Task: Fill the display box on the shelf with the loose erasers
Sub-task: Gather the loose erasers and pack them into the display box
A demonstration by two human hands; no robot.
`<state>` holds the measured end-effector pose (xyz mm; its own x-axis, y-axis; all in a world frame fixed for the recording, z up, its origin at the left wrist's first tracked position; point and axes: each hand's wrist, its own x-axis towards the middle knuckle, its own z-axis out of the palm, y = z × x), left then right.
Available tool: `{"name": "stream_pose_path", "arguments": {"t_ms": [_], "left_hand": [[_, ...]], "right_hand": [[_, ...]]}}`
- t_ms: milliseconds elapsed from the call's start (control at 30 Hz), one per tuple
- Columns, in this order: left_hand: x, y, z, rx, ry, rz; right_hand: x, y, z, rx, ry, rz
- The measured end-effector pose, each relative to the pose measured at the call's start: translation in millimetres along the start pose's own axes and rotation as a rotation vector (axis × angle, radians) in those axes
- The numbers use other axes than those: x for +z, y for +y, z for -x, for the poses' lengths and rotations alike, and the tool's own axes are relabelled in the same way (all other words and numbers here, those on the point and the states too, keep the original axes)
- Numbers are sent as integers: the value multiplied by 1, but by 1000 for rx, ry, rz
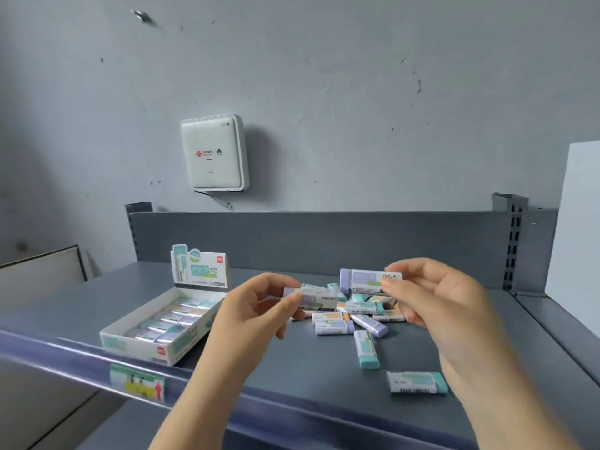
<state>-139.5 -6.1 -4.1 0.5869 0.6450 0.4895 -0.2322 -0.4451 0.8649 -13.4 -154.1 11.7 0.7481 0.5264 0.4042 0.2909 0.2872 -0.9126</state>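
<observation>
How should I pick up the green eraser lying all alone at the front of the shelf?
Come from above and pinch the teal-tipped eraser across its two long sides, near the middle. It lies flat, apart from the eraser pile, with bare shelf around it, so fingers fit on both sides.

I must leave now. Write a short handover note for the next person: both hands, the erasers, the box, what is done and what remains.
Left hand pinches one purple eraser above the shelf.
Right hand holds a second purple eraser.
Display box stands at shelf left, partly filled with rows of erasers.
Loose pile lies between the hands; one teal eraser lies nearer the front edge.
Left: place both held erasers in the box, then the pile.
</observation>
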Motion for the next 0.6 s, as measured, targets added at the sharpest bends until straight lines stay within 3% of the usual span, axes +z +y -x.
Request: {"name": "stream_pose_path", "arguments": {"t_ms": [267, 600], "left_hand": [[-60, -10, 13, -82, 136, 25], [-142, -25, -7, -86, 144, -85]], "right_hand": [[54, 16, 10, 55, -46, -88], [122, 32, 4, 32, -73, -83]]}}
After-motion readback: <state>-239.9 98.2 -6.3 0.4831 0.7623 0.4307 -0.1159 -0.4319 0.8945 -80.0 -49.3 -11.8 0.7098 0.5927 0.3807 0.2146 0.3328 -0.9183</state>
